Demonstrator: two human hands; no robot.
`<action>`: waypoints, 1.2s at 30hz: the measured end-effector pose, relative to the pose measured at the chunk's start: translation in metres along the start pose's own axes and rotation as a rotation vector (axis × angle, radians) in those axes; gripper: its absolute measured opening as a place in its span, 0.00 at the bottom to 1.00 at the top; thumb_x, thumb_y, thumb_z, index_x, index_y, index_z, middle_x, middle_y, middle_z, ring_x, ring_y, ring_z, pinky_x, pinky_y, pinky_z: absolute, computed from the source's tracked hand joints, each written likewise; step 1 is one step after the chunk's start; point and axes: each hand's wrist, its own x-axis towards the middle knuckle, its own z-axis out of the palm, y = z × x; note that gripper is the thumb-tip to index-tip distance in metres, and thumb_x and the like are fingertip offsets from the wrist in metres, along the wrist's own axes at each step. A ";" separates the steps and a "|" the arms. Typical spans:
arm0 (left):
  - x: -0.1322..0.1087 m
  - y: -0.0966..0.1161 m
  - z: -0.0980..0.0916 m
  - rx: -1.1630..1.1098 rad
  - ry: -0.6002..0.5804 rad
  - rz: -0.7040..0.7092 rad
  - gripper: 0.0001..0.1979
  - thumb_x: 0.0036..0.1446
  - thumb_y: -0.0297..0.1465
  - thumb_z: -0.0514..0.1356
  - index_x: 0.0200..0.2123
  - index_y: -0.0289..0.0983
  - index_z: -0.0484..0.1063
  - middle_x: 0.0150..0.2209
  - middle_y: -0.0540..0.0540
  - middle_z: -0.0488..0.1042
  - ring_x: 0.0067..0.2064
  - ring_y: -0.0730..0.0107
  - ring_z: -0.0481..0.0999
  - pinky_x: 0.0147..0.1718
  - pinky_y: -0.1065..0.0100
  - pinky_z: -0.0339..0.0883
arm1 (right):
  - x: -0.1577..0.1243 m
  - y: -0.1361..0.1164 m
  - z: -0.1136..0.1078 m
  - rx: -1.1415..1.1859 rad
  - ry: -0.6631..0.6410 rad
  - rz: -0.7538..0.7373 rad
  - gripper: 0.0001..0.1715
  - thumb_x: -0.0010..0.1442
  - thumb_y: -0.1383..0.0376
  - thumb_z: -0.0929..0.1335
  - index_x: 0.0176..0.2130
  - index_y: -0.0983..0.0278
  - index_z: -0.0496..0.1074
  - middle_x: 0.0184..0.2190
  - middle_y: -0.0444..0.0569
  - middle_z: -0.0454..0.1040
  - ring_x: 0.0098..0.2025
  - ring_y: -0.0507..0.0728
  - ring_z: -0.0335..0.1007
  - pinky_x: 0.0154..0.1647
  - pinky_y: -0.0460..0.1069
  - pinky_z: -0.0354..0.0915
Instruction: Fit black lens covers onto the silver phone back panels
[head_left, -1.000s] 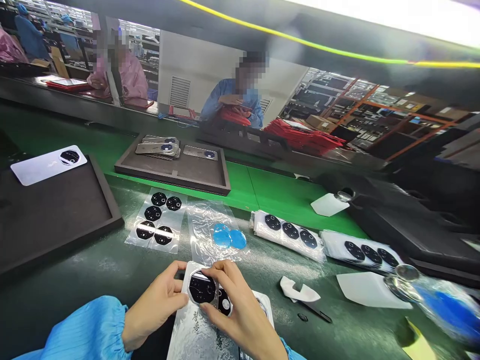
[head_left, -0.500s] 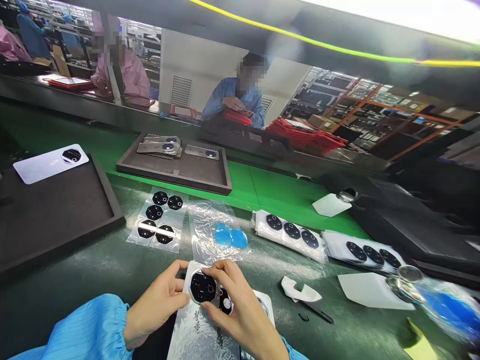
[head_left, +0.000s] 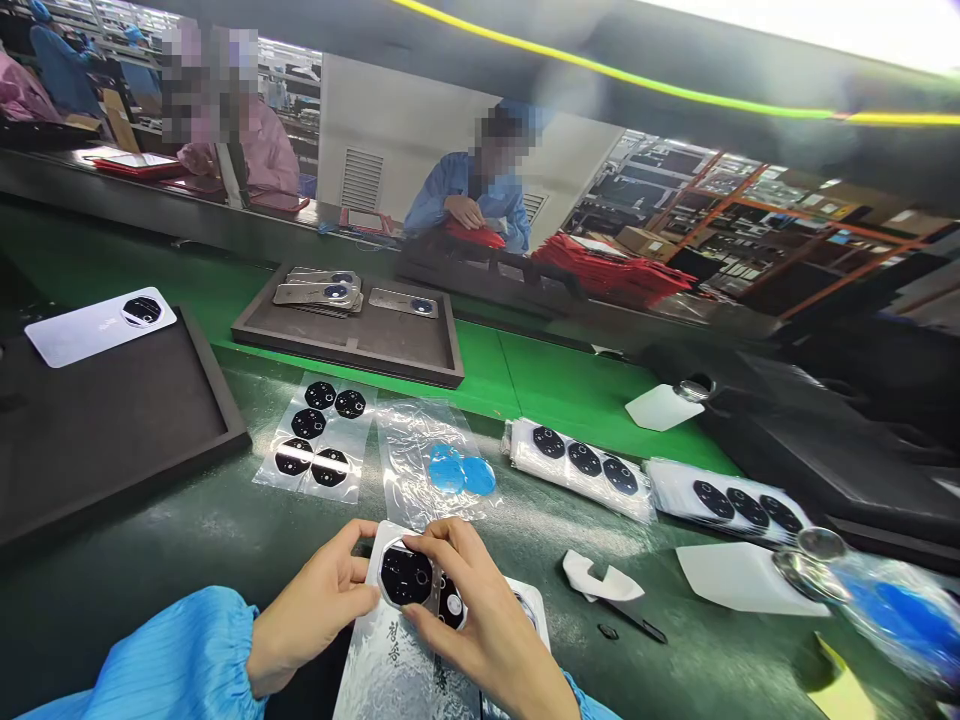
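A silvery phone back panel [head_left: 375, 660] with dark lettering stands at the bottom centre, its top toward the green bench. My left hand [head_left: 319, 605] grips the panel's upper left edge between thumb and fingers. Over the camera area lies a black octagonal lens piece [head_left: 406, 574]. My right hand [head_left: 480, 620] pinches that piece at its top and lower edges with index finger and thumb. Behind the right fingers shows another panel's camera area [head_left: 451, 603], partly hidden. A further pale panel [head_left: 534, 605] sticks out right of my right hand.
Beyond my hands lie a clear sheet of black octagons [head_left: 308, 425] and a film with blue discs [head_left: 448, 470]. Stacked lens sheets [head_left: 583, 460] sit to the right, near a white-wrapped tool [head_left: 602, 580]. Dark trays [head_left: 347, 347] stand farther back. A person in blue [head_left: 439, 190] works opposite.
Both hands and the panel stay practically in place. Across the bench, the person in blue has shifted their head and hands slightly.
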 end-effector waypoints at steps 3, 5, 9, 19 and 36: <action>-0.001 0.002 0.001 0.006 -0.002 -0.006 0.27 0.53 0.26 0.59 0.56 0.34 0.57 0.35 0.45 0.78 0.32 0.68 0.75 0.33 0.66 0.62 | 0.000 0.000 0.000 0.006 0.001 0.002 0.29 0.52 0.78 0.68 0.52 0.61 0.65 0.46 0.50 0.63 0.49 0.59 0.61 0.49 0.54 0.64; -0.001 0.003 0.001 0.008 -0.001 -0.006 0.27 0.53 0.26 0.59 0.56 0.34 0.57 0.35 0.45 0.78 0.32 0.68 0.75 0.32 0.66 0.61 | 0.000 0.000 0.001 0.007 0.000 0.004 0.29 0.52 0.78 0.68 0.52 0.61 0.65 0.46 0.49 0.63 0.49 0.59 0.61 0.50 0.54 0.64; 0.000 0.005 0.001 0.012 0.001 -0.012 0.27 0.53 0.26 0.59 0.55 0.34 0.57 0.35 0.45 0.78 0.32 0.68 0.74 0.33 0.66 0.61 | -0.001 0.001 0.002 0.008 0.003 0.005 0.29 0.52 0.77 0.68 0.52 0.60 0.65 0.46 0.49 0.63 0.49 0.59 0.61 0.50 0.54 0.64; -0.002 0.006 0.003 0.017 0.007 -0.018 0.27 0.52 0.26 0.59 0.55 0.34 0.57 0.35 0.45 0.78 0.34 0.65 0.76 0.33 0.65 0.61 | -0.001 0.000 0.000 0.005 0.005 0.013 0.29 0.52 0.78 0.68 0.51 0.60 0.64 0.45 0.48 0.64 0.48 0.59 0.62 0.49 0.54 0.64; -0.001 0.003 0.002 0.017 -0.006 -0.013 0.25 0.52 0.28 0.60 0.53 0.36 0.57 0.33 0.49 0.76 0.34 0.66 0.76 0.34 0.66 0.61 | -0.001 0.002 -0.002 -0.062 0.014 -0.020 0.30 0.54 0.76 0.73 0.53 0.58 0.66 0.45 0.49 0.65 0.48 0.60 0.65 0.47 0.55 0.69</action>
